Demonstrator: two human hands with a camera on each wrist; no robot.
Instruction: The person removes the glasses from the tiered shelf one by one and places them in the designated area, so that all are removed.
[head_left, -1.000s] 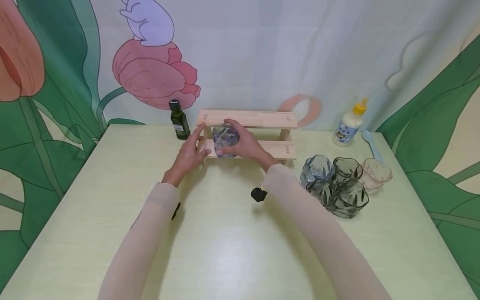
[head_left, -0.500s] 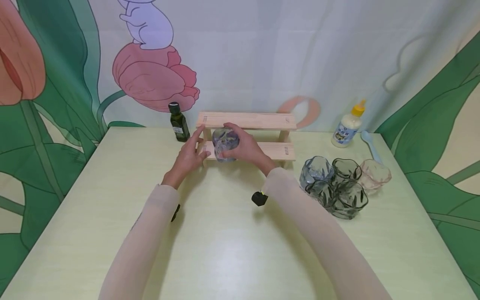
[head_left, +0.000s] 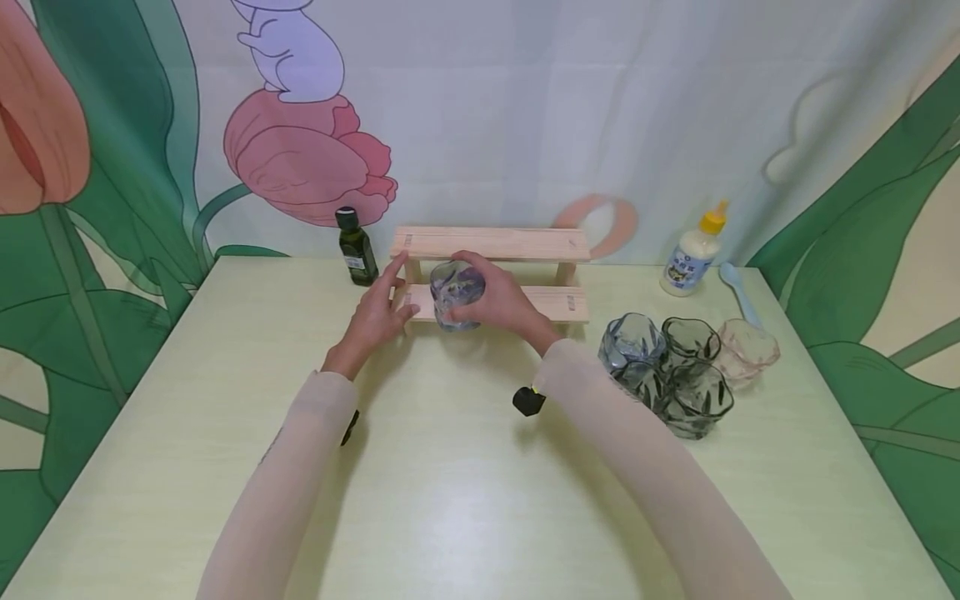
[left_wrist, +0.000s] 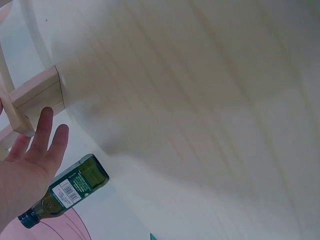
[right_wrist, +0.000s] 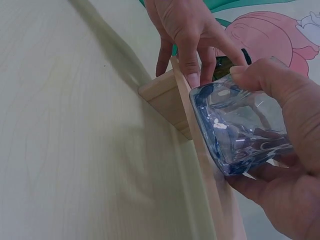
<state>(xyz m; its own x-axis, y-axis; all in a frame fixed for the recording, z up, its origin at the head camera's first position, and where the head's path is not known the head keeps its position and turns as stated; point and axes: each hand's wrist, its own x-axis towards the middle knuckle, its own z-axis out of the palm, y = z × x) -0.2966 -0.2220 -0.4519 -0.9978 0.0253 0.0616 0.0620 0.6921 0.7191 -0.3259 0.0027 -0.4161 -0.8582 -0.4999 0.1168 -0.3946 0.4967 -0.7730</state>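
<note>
My right hand [head_left: 498, 300] holds a clear bluish glass cup [head_left: 456, 293] between thumb and fingers. The cup is upright at the lower shelf of a small two-tier wooden rack [head_left: 536, 300], near its left end. In the right wrist view the base of the glass [right_wrist: 240, 130] is right at the shelf board [right_wrist: 200, 150]. My left hand [head_left: 372, 312] touches the rack's left end, thumb by the lower shelf and a fingertip near the upper board. Its fingers [left_wrist: 45, 132] look extended along the rack's end in the left wrist view.
A dark green bottle [head_left: 356, 250] stands left of the rack. Several glass cups [head_left: 693, 400], grey, bluish and one pink [head_left: 750, 354], cluster at the right. Behind them are a white bottle with a yellow nozzle [head_left: 688, 262] and a light blue spoon [head_left: 741, 296]. A printed curtain hangs behind.
My right hand has shifted the glass cup slightly to the right along the lower shelf. My left hand stays at the rack's left end.
</note>
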